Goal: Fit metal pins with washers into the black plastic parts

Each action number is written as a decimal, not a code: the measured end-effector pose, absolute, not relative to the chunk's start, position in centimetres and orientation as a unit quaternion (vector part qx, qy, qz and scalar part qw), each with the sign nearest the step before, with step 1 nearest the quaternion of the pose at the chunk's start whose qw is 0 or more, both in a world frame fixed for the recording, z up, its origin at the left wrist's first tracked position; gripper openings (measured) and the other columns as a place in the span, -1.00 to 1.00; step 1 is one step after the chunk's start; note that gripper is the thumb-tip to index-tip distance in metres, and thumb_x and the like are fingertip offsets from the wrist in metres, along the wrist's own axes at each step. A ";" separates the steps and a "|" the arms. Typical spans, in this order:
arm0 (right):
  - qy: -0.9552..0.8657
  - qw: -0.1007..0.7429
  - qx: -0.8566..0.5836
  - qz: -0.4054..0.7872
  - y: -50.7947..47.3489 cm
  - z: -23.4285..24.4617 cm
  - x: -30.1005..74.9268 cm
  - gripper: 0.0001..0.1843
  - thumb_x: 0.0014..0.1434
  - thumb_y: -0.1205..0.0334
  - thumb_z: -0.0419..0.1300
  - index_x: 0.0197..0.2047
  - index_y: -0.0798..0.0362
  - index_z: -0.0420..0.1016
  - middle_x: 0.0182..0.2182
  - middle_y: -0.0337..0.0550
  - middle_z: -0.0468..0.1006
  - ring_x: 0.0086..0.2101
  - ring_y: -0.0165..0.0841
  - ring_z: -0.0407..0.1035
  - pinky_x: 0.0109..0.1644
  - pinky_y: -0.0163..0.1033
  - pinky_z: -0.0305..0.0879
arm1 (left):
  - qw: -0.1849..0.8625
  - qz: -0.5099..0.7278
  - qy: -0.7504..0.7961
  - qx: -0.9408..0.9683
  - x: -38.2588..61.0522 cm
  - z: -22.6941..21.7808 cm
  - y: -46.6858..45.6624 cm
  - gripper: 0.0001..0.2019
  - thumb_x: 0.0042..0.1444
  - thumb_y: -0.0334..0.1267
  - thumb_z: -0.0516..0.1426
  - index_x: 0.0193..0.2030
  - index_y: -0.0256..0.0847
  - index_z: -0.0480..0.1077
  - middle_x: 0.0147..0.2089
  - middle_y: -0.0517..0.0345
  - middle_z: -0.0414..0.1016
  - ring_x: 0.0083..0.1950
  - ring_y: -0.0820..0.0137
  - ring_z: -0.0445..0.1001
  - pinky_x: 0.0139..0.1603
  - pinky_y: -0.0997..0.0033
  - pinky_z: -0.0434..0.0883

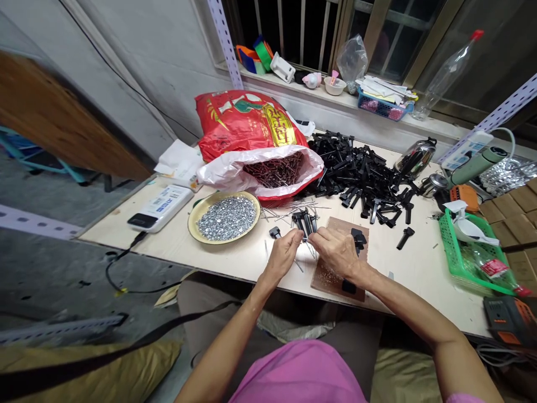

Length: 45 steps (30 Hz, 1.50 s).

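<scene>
My left hand and my right hand meet fingertip to fingertip over the front of the table, both closed in a pinch. What they pinch is hidden by the fingers. Just behind the fingertips are several black plastic pieces with square heads and thin metal rods. Another black piece lies left of my left hand. Beneath my right hand is a brown board with black blocks on it. A yellow bowl of small silvery metal pieces stands to the left.
An open red sack of reddish-brown screws or nails lies behind the bowl. A heap of black plastic pieces spreads to its right. A white power bank with a cable sits at left. At right stand a green basket and a power tool battery.
</scene>
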State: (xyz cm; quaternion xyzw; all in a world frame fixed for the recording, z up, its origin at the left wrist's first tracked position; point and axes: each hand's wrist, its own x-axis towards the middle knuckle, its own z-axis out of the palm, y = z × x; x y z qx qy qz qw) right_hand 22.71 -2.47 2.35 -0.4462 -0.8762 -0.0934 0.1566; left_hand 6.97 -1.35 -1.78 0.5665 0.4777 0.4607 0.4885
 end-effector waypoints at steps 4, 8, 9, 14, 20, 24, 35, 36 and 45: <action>-0.864 0.136 -0.484 -0.032 -2.4 2.1 22.9 -0.70 0.35 0.16 -0.01 -0.34 0.03 0.47 -0.44 -0.22 0.47 -0.49 -0.47 0.28 -0.49 -0.30 -0.13 | 0.460 0.425 0.524 0.577 7.0 -2.8 -1.1 -0.60 0.16 0.03 0.00 -0.60 -0.12 0.07 -0.64 0.33 0.04 -0.57 0.46 0.08 -0.49 0.46 0.06; -0.854 0.125 -0.504 -0.033 -2.5 1.3 23.6 -0.68 0.34 0.18 -0.01 -0.38 0.04 0.47 -0.45 -0.20 0.49 -0.50 -0.46 0.31 -0.47 -0.32 -0.07 | 0.305 0.321 0.627 0.641 5.9 -3.6 -1.8 -0.74 0.16 -0.21 0.06 -0.54 -0.12 0.18 -0.58 0.26 0.23 -0.52 0.40 0.27 -0.45 0.46 0.09; -0.852 0.129 -0.506 -0.033 -2.4 1.1 23.9 -0.67 0.35 0.18 -0.02 -0.37 0.04 0.48 -0.45 -0.19 0.50 -0.50 -0.46 0.32 -0.45 -0.33 -0.03 | 0.264 0.305 0.645 0.649 5.2 -3.6 -1.9 -0.78 0.17 -0.23 0.05 -0.50 -0.13 0.22 -0.53 0.22 0.31 -0.48 0.39 0.33 -0.43 0.46 0.12; -0.846 0.167 -0.506 -0.035 -2.2 0.5 24.1 -0.60 0.37 0.15 -0.10 -0.33 0.04 0.50 -0.44 -0.17 0.54 -0.48 -0.45 0.38 -0.48 -0.34 -0.01 | 0.069 0.264 0.752 0.600 0.7 -2.2 -0.5 -0.82 0.23 -0.23 0.01 -0.29 -0.19 0.40 -0.27 0.01 0.51 -0.24 0.27 0.47 -0.32 0.40 0.24; -0.852 0.201 -0.482 -0.026 -2.2 0.6 23.4 -0.62 0.37 0.18 -0.09 -0.33 0.05 0.49 -0.46 -0.19 0.55 -0.49 -0.45 0.39 -0.46 -0.35 0.06 | 0.048 0.186 0.799 0.570 -2.2 -1.0 0.7 -0.83 0.16 -0.26 0.10 -0.35 -0.21 0.50 -0.27 -0.03 0.55 -0.20 0.19 0.48 -0.34 0.35 0.25; -0.852 0.210 -0.479 -0.018 -2.3 0.4 23.6 -0.65 0.36 0.18 -0.06 -0.31 0.05 0.49 -0.44 -0.18 0.55 -0.48 -0.45 0.41 -0.45 -0.37 0.08 | 0.090 0.179 0.733 0.650 -0.4 -1.5 -1.0 -0.82 0.18 -0.22 0.10 -0.27 -0.14 0.54 -0.30 0.07 0.56 -0.21 0.29 0.49 -0.32 0.41 0.24; -0.858 0.215 -0.465 -0.008 -2.7 -0.5 23.9 -0.58 0.39 0.15 -0.12 -0.34 0.04 0.49 -0.47 -0.17 0.54 -0.49 -0.45 0.41 -0.46 -0.37 0.15 | 0.084 0.156 0.744 0.645 0.5 -4.3 -2.8 -0.71 0.26 -0.23 -0.02 -0.05 -0.16 0.50 -0.27 0.05 0.48 -0.34 0.35 0.46 -0.43 0.43 0.22; -0.860 0.216 -0.463 -0.006 -2.7 -0.5 23.8 -0.58 0.39 0.15 -0.12 -0.34 0.05 0.49 -0.47 -0.17 0.53 -0.49 -0.45 0.40 -0.45 -0.37 0.15 | 0.063 0.187 0.745 0.637 0.1 -4.1 -2.0 -0.69 0.27 -0.23 -0.05 -0.05 -0.18 0.50 -0.27 0.02 0.47 -0.33 0.33 0.45 -0.40 0.42 0.25; -0.868 0.228 -0.440 0.001 -2.9 -0.4 23.0 -0.62 0.37 0.20 -0.09 -0.35 0.06 0.48 -0.48 -0.17 0.52 -0.51 -0.45 0.40 -0.45 -0.38 0.17 | 0.088 0.166 0.800 0.570 -2.1 -3.2 5.7 -0.76 0.18 -0.27 0.05 -0.21 -0.26 0.53 -0.12 -0.18 0.50 -0.04 0.01 0.41 -0.20 0.15 0.38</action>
